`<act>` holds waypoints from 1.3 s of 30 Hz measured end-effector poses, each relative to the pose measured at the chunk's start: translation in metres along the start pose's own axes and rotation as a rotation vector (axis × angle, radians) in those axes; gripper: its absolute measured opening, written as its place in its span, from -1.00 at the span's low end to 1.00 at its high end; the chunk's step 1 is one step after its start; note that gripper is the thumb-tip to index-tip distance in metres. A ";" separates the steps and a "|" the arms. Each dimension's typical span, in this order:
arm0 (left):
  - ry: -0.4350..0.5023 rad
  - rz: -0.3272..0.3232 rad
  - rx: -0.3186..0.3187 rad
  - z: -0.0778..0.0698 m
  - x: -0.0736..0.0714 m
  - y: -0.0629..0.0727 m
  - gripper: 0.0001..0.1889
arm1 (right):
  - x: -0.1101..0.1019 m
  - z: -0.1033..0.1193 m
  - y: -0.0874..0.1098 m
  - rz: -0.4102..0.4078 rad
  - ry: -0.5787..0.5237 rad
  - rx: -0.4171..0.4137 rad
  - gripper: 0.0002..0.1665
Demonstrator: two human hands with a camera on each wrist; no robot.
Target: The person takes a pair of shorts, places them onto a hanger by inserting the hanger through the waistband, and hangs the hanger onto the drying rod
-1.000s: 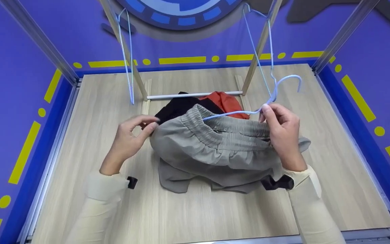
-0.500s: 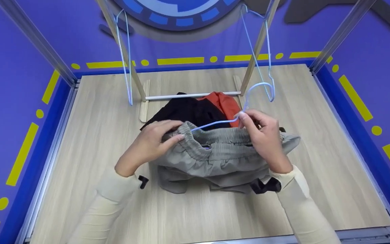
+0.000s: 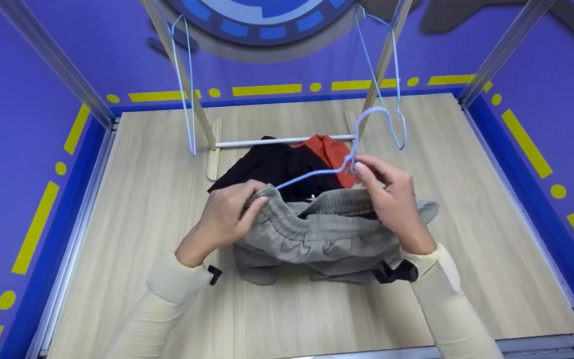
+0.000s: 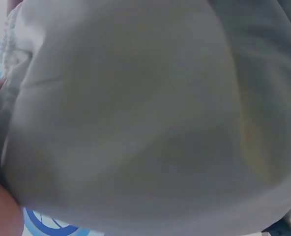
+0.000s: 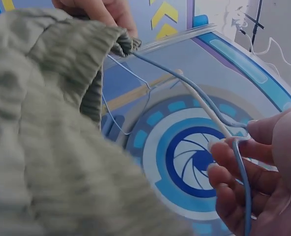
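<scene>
A pale wire hanger [image 3: 193, 148] hangs behind and left of the grey shorts [image 3: 312, 249]. The left hand [image 3: 227, 214] pinches the shorts' waistband at its left end. A black garment [image 3: 267, 164] lies just behind the shorts, which sit on the table [image 3: 297, 319], with a red garment [image 3: 334, 149] behind them farther right. Above their waistband, the right hand [image 3: 389, 199] pinches the lilac hanger [image 3: 324, 171] below its hook; its left arm reaches the waistband's left end, while its right arm's end I cannot make out. Behind the shorts to the right hangs another wire hanger [image 3: 404, 130].
</scene>
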State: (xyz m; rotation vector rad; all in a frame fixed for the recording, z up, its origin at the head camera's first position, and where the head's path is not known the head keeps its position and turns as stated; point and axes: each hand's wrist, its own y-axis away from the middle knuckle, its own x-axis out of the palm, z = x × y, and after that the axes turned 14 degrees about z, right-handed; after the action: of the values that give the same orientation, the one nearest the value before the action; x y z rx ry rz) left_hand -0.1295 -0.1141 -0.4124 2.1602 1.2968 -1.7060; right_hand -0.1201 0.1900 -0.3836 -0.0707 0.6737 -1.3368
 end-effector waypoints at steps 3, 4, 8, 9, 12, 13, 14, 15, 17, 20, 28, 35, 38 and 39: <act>-0.001 -0.044 -0.015 0.002 -0.001 0.001 -0.90 | -0.013 0.000 0.004 -0.074 0.030 -0.040 -0.78; 0.000 -0.053 -0.022 0.003 -0.001 0.002 -0.90 | -0.019 0.000 0.006 -0.103 0.047 -0.048 -0.79; -0.002 -0.081 -0.043 0.009 -0.007 0.006 -0.89 | -0.040 0.002 0.016 -0.188 0.106 -0.043 -0.79; 0.002 -0.092 -0.051 0.010 -0.008 0.008 -0.89 | -0.044 0.002 0.019 -0.185 0.113 -0.029 -0.79; 0.018 -0.136 -0.070 0.014 -0.013 0.012 -0.87 | -0.053 0.001 0.029 -0.139 0.145 0.022 -0.79; 0.024 -0.152 -0.078 0.015 -0.015 0.013 -0.87 | -0.056 -0.002 0.032 -0.116 0.151 0.039 -0.80; 0.029 -0.166 -0.083 0.016 -0.017 0.014 -0.87 | -0.057 -0.005 0.035 -0.103 0.148 0.049 -0.81; 0.035 -0.179 -0.087 0.017 -0.019 0.015 -0.86 | -0.059 -0.008 0.038 -0.099 0.142 0.055 -0.83; 0.051 -0.199 -0.089 0.017 -0.022 0.017 -0.86 | -0.062 -0.016 0.043 -0.104 0.104 0.054 -0.84; 0.078 -0.212 -0.083 0.018 -0.024 0.017 -0.88 | -0.065 -0.029 0.048 -0.136 0.046 0.030 -0.87; 0.124 -0.224 -0.072 0.015 -0.027 0.014 -0.90 | -0.067 -0.037 0.052 -0.282 -0.046 -0.003 -0.90; 0.159 -0.252 -0.057 0.011 -0.030 0.011 -0.91 | -0.069 -0.031 0.047 -0.572 -0.045 0.016 -0.88; 0.159 -0.274 -0.060 0.009 -0.032 0.011 -0.91 | -0.071 -0.032 0.046 -0.601 -0.081 0.022 -0.88; 0.156 -0.279 -0.062 0.009 -0.032 0.011 -0.91 | -0.071 -0.032 0.045 -0.590 -0.096 0.023 -0.88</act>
State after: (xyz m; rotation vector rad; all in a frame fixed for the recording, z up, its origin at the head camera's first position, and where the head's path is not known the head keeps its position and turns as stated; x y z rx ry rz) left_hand -0.1289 -0.1437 -0.3930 2.2012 1.7402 -1.5838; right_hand -0.1015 0.2767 -0.3993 -0.3340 0.5755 -1.8925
